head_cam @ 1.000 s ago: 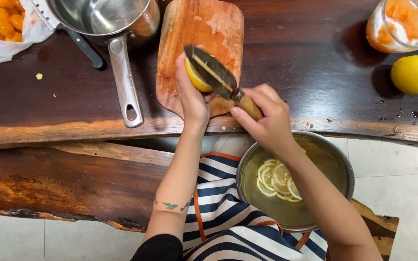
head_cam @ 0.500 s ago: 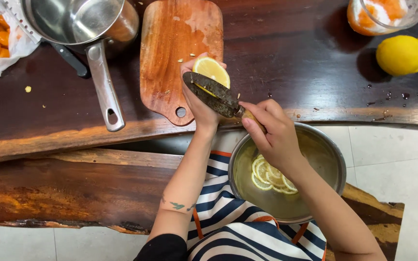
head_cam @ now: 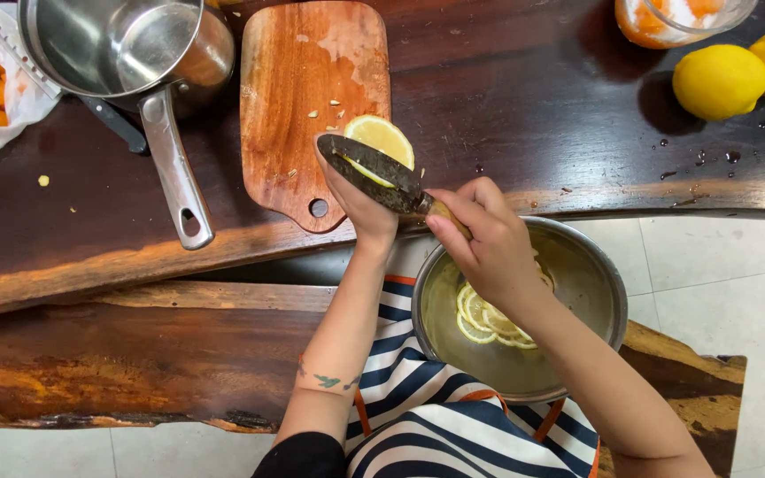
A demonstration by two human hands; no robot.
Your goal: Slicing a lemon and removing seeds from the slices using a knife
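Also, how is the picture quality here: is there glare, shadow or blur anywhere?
Head view: sharp overall, with no motion blur on the left hand, right hand or knife. Bright glare shows inside the saucepan. The whole lemons cast soft shadows toward the left on the dark wooden table, which shows a dull sheen.

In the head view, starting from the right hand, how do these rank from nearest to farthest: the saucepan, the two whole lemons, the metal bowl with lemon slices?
1. Metal bowl: directly under the right hand, by the person's lap.
2. Whole lemons: on the table, upper right.
3. Saucepan: on the table, far upper left.
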